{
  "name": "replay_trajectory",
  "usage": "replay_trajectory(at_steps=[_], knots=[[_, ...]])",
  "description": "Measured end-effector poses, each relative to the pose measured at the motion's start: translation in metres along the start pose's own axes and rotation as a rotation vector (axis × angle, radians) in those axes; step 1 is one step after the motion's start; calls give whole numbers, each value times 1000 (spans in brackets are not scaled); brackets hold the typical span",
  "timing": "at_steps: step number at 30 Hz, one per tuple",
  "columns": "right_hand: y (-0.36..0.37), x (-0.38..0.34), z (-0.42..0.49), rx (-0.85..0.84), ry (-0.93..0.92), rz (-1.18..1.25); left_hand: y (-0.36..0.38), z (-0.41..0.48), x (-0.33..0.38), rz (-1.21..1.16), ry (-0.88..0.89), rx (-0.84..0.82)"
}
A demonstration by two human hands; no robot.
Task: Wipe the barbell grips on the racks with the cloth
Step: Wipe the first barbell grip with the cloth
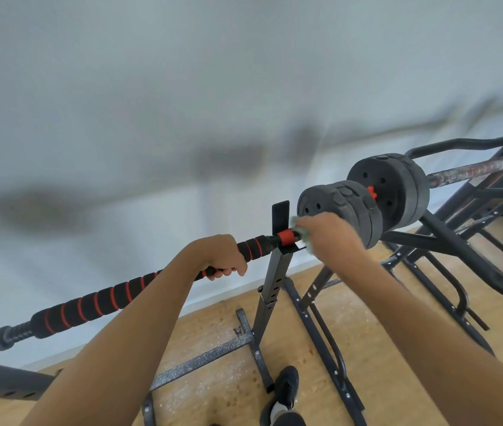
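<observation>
A black shoe (287,385) stands on the wooden floor (222,388) beside the rack upright (274,278). Higher up, the left hand (219,256) curls its fingers around the black-and-red foam barbell grip (96,302). Just past the rack cradle, the right hand (327,235) clasps a pale green cloth (304,238) around the bar, beside the weight plates (336,210). A second barbell (474,170) lies beyond.

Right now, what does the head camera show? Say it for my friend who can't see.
Two arms reach to a barbell on a black rack: the left hand grips its black-and-red foam grip, and the right hand holds a pale green cloth against the bar beside black weight plates. Below are a wooden floor and a black shoe.
</observation>
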State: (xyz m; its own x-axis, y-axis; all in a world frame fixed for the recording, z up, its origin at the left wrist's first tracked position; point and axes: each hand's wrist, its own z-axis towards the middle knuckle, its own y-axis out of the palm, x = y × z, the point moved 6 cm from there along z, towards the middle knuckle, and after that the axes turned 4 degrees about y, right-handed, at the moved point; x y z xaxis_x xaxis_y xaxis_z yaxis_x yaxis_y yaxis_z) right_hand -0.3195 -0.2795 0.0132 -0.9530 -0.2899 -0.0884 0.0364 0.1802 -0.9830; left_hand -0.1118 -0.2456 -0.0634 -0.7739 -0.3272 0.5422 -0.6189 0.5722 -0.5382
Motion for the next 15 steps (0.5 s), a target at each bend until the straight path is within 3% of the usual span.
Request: replay_trajectory(at_steps=[4,10,12,15], knots=[[-2,-6,-4,86,36,-143,2,-5,2,133,26,169],[16,-89,-23,158,-186,-103,6,-22,13,446,23,401],[13,-78,-21,102,-159,-46,7,-28,15,498,44,458],[1,-34,-11,-137,-72,-90,14,-37,20,602,85,595]])
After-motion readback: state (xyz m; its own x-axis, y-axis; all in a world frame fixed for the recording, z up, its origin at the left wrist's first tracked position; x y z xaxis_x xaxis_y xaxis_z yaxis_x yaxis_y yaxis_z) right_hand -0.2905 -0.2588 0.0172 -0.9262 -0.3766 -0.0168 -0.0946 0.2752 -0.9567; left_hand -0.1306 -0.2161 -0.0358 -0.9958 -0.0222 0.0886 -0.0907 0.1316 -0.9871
